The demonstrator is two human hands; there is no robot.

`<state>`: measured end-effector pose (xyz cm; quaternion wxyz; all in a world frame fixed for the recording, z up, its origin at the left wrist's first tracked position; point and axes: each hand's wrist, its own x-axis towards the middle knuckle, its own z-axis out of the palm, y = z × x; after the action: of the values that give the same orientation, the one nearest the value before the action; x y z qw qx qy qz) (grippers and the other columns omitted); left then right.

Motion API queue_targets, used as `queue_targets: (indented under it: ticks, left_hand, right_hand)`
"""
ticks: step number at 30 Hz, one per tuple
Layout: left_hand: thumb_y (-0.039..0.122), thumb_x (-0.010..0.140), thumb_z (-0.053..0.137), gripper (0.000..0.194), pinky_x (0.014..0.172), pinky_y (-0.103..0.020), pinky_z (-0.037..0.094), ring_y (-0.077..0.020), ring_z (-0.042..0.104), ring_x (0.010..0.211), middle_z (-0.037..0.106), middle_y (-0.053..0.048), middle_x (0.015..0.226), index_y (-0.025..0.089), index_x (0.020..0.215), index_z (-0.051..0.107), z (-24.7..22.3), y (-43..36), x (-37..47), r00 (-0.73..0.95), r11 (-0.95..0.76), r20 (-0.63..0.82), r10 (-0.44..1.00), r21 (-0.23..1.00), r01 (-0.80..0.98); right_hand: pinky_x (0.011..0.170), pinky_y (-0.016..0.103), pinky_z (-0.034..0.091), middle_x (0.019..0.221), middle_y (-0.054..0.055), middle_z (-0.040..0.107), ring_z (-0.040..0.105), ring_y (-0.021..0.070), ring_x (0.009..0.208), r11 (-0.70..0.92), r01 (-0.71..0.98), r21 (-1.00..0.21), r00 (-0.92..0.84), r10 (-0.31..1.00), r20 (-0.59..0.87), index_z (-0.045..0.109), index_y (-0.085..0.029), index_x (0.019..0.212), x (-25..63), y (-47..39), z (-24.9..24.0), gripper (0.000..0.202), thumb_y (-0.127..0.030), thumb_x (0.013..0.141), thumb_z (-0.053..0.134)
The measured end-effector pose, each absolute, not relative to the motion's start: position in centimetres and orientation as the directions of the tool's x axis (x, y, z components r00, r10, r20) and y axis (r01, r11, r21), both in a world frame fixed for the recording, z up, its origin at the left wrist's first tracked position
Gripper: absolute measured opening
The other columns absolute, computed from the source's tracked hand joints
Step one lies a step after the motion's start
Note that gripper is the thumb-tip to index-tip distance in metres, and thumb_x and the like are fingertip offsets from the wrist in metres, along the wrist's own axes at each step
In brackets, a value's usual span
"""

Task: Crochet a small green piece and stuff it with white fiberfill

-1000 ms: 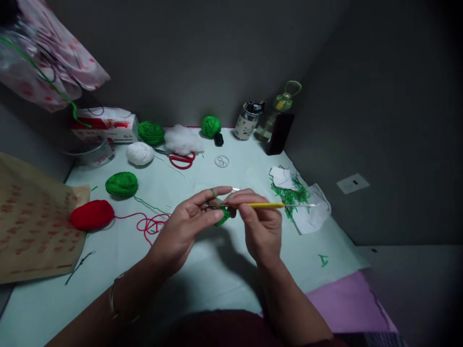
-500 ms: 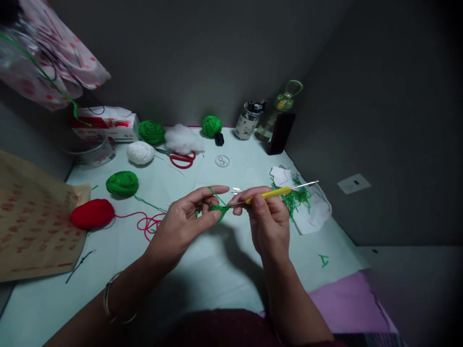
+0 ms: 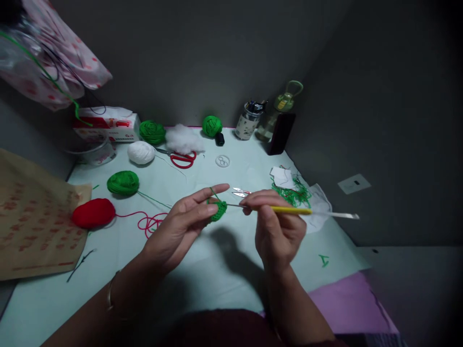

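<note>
Between the thumb and fingers of my left hand point(image 3: 188, 217) is a small green crochet piece point(image 3: 219, 212). Green yarn runs up from it over my raised index finger. My right hand point(image 3: 277, 224) grips a crochet hook point(image 3: 291, 210) by its yellow handle, held nearly level. The hook's thin metal shaft reaches left to the edge of the crochet piece; its very tip is too small to make out. A green yarn ball point(image 3: 123, 183) lies to the left, its strand leading toward my left hand. Small scissor-like blades point(image 3: 240, 192) show behind my right fingers.
A red yarn ball point(image 3: 93, 213) with loose loops lies left, beside a brown paper bag point(image 3: 39, 221). Red-handled scissors point(image 3: 183, 160), white yarn point(image 3: 141, 153) and fluffy stuffing point(image 3: 184, 139) lie further back. A pen cup point(image 3: 247, 123), bottle point(image 3: 267, 123) and phone point(image 3: 282, 134) stand back right, near green scraps point(image 3: 298, 193).
My right hand has moved right and slightly down, and the hook has swung from slanting upward to nearly level. The crochet piece now shows more beyond my left thumb.
</note>
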<state>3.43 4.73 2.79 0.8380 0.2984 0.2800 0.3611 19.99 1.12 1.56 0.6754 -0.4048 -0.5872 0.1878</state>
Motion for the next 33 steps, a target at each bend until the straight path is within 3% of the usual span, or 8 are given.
queue_targets:
  ticks: [3, 6, 9, 13, 16, 19, 24, 33]
  left_hand:
    - [0.021, 0.083, 0.077, 0.039, 0.089, -0.024, 0.043, -0.0142, 0.060, 0.094, 0.070, -0.003, 0.096, 0.023, 0.122, 0.073, 2.8, 4.6, 3.5, 0.583, 0.494, -0.184, 0.791, 0.755, -0.432]
    - [0.023, 0.085, 0.077, 0.037, 0.089, -0.024, 0.043, -0.0138, 0.059, 0.096, 0.071, -0.001, 0.098, 0.027, 0.121, 0.074, 2.5, 4.4, 3.8, 0.522, 0.392, -0.154, 0.839, 0.837, -0.382]
    - [0.021, 0.082, 0.081, 0.046, 0.080, -0.021, 0.043, -0.0101, 0.056, 0.082, 0.067, 0.002, 0.089, 0.030, 0.126, 0.071, 2.2, 4.2, 4.1, 0.425, 0.331, -0.154, 0.892, 0.862, -0.383]
    - [0.020, 0.081, 0.080, 0.044, 0.076, -0.020, 0.045, -0.0088, 0.054, 0.075, 0.064, 0.001, 0.082, 0.023, 0.124, 0.073, 2.4, 4.3, 4.2, 0.519, 0.516, -0.236, 0.822, 0.696, -0.500]
    - [0.020, 0.080, 0.079, 0.034, 0.076, -0.020, 0.046, -0.0071, 0.051, 0.067, 0.062, 0.001, 0.077, 0.016, 0.114, 0.077, 2.6, 4.7, 4.0, 0.560, 0.600, -0.295, 0.774, 0.624, -0.500]
    - [0.020, 0.080, 0.079, 0.034, 0.078, -0.021, 0.047, -0.0080, 0.055, 0.071, 0.066, 0.002, 0.080, 0.020, 0.114, 0.077, 2.7, 4.7, 3.9, 0.482, 0.497, -0.253, 0.839, 0.719, -0.486]
    - [0.028, 0.089, 0.073, 0.037, 0.098, -0.028, 0.042, -0.0172, 0.062, 0.108, 0.073, -0.001, 0.109, 0.031, 0.126, 0.072, 2.4, 4.3, 3.8, 0.507, 0.348, -0.148, 0.849, 0.878, -0.327]
    - [0.030, 0.088, 0.073, 0.031, 0.084, -0.024, 0.041, -0.0127, 0.055, 0.089, 0.061, 0.002, 0.092, 0.036, 0.118, 0.075, 2.6, 4.9, 3.0, 0.476, 0.243, -0.133, 0.869, 0.954, -0.178]
  right_hand:
    - [0.062, 0.031, 0.054, 0.087, 0.003, 0.072, 0.065, 0.0168, 0.078, 0.524, 0.048, -0.851, 0.193, 0.831, 0.522, 0.075, -0.026, 0.098, 20.1, 1.7, 1.5, 0.020, -0.023, 0.099, 0.055]
    - [0.067, 0.032, 0.056, 0.089, 0.002, 0.072, 0.066, 0.0156, 0.078, 0.496, 0.140, -0.857, 0.158, 0.843, 0.514, 0.074, -0.026, 0.102, 19.8, 1.6, 1.3, 0.019, -0.021, 0.099, 0.056]
    - [0.073, 0.035, 0.058, 0.095, 0.003, 0.073, 0.068, 0.0170, 0.085, 0.561, 0.426, -0.710, 0.100, 0.751, 0.653, 0.073, -0.028, 0.112, 19.4, 0.9, 1.0, 0.024, -0.015, 0.097, 0.058]
    - [0.079, 0.038, 0.059, 0.106, 0.006, 0.073, 0.068, 0.0194, 0.094, 0.624, 0.603, -0.498, -0.002, 0.625, 0.781, 0.069, -0.030, 0.124, 19.2, 0.5, 0.9, 0.039, -0.008, 0.092, 0.062]
    - [0.070, 0.034, 0.056, 0.096, 0.003, 0.073, 0.066, 0.0169, 0.084, 0.610, 0.368, -0.702, 0.170, 0.698, 0.696, 0.074, -0.029, 0.111, 19.6, 0.9, 1.3, 0.030, -0.010, 0.096, 0.058]
    - [0.060, 0.030, 0.051, 0.088, 0.002, 0.072, 0.062, 0.0151, 0.074, 0.528, 0.047, -0.848, 0.245, 0.817, 0.522, 0.077, -0.029, 0.099, 19.8, 1.4, 1.5, 0.022, -0.019, 0.098, 0.057]
    - [0.068, 0.030, 0.050, 0.092, 0.002, 0.074, 0.065, 0.0157, 0.083, 0.414, -0.007, -0.910, 0.205, 0.891, 0.404, 0.077, -0.028, 0.099, 19.7, 1.5, 1.1, 0.016, -0.025, 0.097, 0.062]
    - [0.067, 0.029, 0.052, 0.084, 0.002, 0.073, 0.062, 0.0117, 0.068, 0.323, -0.242, -0.915, 0.182, 0.942, 0.284, 0.070, -0.022, 0.093, 20.2, 1.8, 1.5, 0.020, -0.030, 0.101, 0.054]
